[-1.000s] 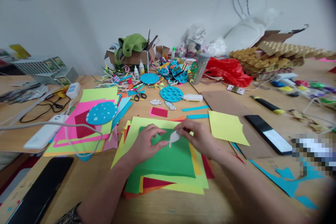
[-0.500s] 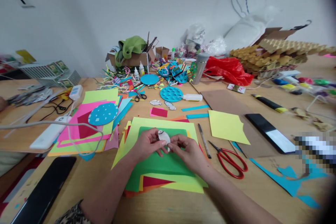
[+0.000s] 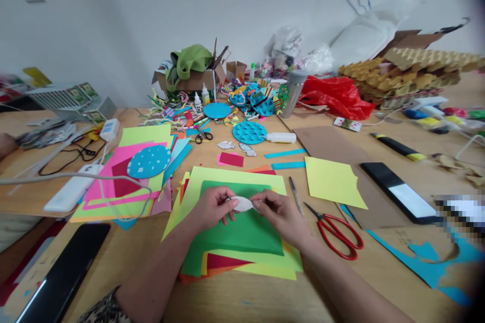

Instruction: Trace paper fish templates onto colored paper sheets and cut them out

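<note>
Between my two hands is a small white paper fish cutout [image 3: 242,204], held over a green sheet [image 3: 242,232]. My left hand [image 3: 216,206] pinches one end of it, thumb on top. The other end sits between the thumb and fingertips of my right hand [image 3: 273,211]. Beneath the green sheet lies a stack of coloured paper [image 3: 265,268]. Two more paper fish [image 3: 247,149] with drawn outlines lie beyond the stack, by a small red paper piece [image 3: 231,159]. A pen [image 3: 295,194] and red-handled scissors [image 3: 341,234] rest to the right.
A blue dimpled disc [image 3: 249,132] with a white bottle [image 3: 282,137] stands farther back. Coloured sheets and a spotted blue disc [image 3: 149,160] lie left, near a power strip [image 3: 71,189] and a black phone [image 3: 64,272]. Another phone [image 3: 397,192] lies right. Another person's hand [image 3: 6,145] shows far left.
The fish cutout has turned from a steep tilt to nearly level between my fingers, and its plain white side now shows. The view has shifted slightly.
</note>
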`<state>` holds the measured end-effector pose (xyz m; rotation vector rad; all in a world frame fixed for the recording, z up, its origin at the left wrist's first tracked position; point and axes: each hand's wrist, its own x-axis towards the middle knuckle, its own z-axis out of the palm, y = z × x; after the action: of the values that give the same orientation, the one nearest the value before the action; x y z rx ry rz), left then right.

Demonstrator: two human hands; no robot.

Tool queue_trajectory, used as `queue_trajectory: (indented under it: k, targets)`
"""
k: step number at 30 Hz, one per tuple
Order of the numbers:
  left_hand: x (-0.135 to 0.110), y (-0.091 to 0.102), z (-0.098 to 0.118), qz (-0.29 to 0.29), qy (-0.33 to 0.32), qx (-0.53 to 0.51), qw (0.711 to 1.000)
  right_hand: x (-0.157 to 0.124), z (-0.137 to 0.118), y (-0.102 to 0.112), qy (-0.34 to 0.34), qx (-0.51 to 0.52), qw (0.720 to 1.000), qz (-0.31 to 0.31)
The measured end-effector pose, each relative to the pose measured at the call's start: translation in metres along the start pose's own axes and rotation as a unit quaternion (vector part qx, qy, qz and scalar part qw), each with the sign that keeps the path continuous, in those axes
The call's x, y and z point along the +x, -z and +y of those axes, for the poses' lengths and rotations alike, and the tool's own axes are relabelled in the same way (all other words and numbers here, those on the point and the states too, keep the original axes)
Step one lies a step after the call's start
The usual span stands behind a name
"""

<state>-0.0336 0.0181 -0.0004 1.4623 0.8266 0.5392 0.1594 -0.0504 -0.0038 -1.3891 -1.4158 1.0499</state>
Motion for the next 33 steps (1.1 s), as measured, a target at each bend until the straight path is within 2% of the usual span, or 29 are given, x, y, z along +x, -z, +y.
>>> queue_trajectory:
  k: [7,16,20,23,26,29,33]
  targets:
    - [-0.002,-0.004,-0.003,-0.023,0.032,0.029,0.999,0.005,0.002,0.011,-0.015,-0.012,0.999,-0.044]
    - [-0.001,-0.006,-0.003,0.026,0.011,0.103,0.994,0.01,0.01,0.014,-0.04,0.03,0.999,-0.011]
    - [0.001,-0.004,-0.007,0.066,-0.04,0.156,0.985,0.012,0.013,0.014,-0.046,0.02,0.999,-0.002]
    - [0.001,-0.002,-0.007,0.08,-0.105,0.243,0.961,0.01,0.014,0.014,-0.038,-0.067,0.997,0.004]
    - [-0.001,0.0,-0.007,0.026,-0.163,0.332,0.929,0.008,0.016,0.015,0.028,-0.218,0.975,0.03]
    - [-0.001,0.001,-0.007,-0.022,-0.181,0.392,0.902,0.016,0.015,0.021,0.107,-0.327,0.939,0.024]
    - [-0.001,0.001,-0.008,-0.032,-0.167,0.417,0.893,0.058,0.011,0.031,0.141,-0.452,0.881,-0.008]
